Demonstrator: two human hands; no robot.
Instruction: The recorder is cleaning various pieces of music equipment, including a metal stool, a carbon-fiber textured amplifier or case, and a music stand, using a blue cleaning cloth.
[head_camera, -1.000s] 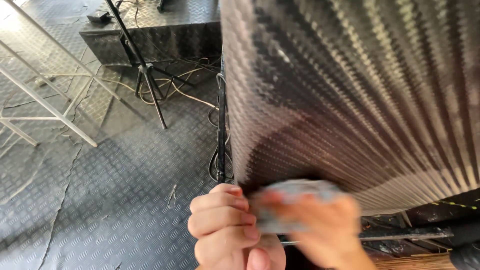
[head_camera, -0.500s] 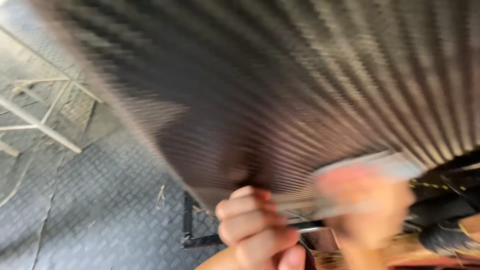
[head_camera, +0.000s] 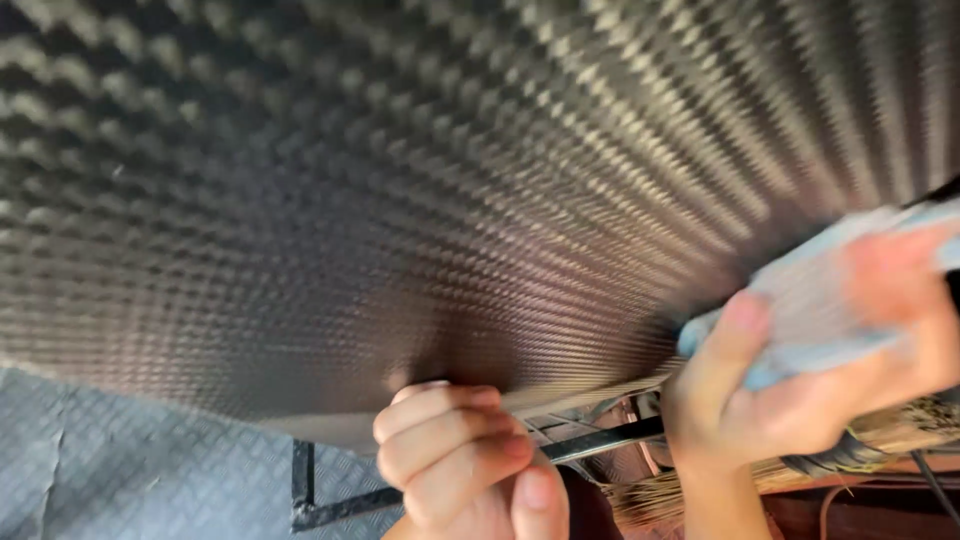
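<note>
Carbon-weave sheet: fills the view above both hands, lower edge running left to right. Left hand curled, pinching that edge. Right hand pinches a pale blue pad against the sheet's right end.

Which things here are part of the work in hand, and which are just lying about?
In the work:
woven black sheet, gripped at its lower edge by the left hand
pale blue cloth, pressed to the sheet by the right hand

Lying about:
black metal bar
straw-like bristles
grey tread-plate floor
</note>
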